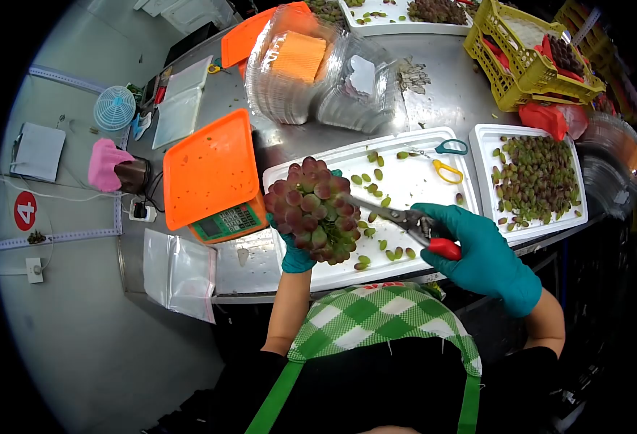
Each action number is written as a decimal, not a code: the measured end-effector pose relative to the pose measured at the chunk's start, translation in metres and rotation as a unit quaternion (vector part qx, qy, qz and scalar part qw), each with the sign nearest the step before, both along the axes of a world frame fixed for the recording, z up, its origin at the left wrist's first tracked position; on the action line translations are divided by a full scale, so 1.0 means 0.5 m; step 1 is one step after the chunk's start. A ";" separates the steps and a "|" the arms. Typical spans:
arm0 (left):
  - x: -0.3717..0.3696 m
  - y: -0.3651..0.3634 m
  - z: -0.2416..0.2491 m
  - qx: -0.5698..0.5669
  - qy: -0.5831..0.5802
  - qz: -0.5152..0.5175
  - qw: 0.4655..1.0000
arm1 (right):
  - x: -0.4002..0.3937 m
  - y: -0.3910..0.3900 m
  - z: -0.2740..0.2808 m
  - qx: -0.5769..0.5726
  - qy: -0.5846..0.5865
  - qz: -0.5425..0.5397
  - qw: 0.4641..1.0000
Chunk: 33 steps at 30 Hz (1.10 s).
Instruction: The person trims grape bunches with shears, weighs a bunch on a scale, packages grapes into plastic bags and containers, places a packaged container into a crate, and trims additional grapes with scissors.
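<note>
Grape bunch (312, 210): cupped in left hand (296, 254) fingers; scissors (398, 217) gripped by right hand (481, 249). Snip stems only, tips shallow, over tray (412, 177).

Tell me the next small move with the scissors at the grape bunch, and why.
Probably close the red-handled scissors on one grape. Their blade tips already touch the reddish-purple grape bunch that the left hand holds over the white foam tray, where loose green grapes lie.

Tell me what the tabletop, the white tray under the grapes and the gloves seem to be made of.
The tabletop looks like brushed stainless steel: grey with dull reflections. The white tray seems foam or moulded plastic: matte, thick rounded rim. The gloves, seen on the right hand, look like thin teal nitrile or latex, snug and slightly wrinkled.
</note>
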<state>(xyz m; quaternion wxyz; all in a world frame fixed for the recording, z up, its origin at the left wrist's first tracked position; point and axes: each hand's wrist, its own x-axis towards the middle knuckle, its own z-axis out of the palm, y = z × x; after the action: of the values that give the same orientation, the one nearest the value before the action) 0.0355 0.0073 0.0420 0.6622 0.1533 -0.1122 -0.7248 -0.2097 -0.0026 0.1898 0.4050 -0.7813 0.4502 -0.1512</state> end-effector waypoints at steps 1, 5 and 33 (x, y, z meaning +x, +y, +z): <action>0.006 -0.001 -0.005 0.012 -0.016 -0.002 1.000 | 0.003 -0.002 0.003 -0.025 0.017 0.016 0.999; 0.027 0.003 -0.021 0.035 -0.047 -0.013 0.998 | 0.013 -0.014 0.018 -0.083 0.070 0.050 0.993; 0.044 -0.035 0.038 0.096 0.168 -0.213 0.958 | 0.047 -0.071 0.056 -0.057 0.219 0.195 0.954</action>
<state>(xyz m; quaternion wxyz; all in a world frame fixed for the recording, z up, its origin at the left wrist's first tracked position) 0.0577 -0.0100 0.0609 0.4837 0.0643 0.0409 -0.8719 -0.1863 -0.0383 0.2176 0.2728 -0.8895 0.3577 0.0804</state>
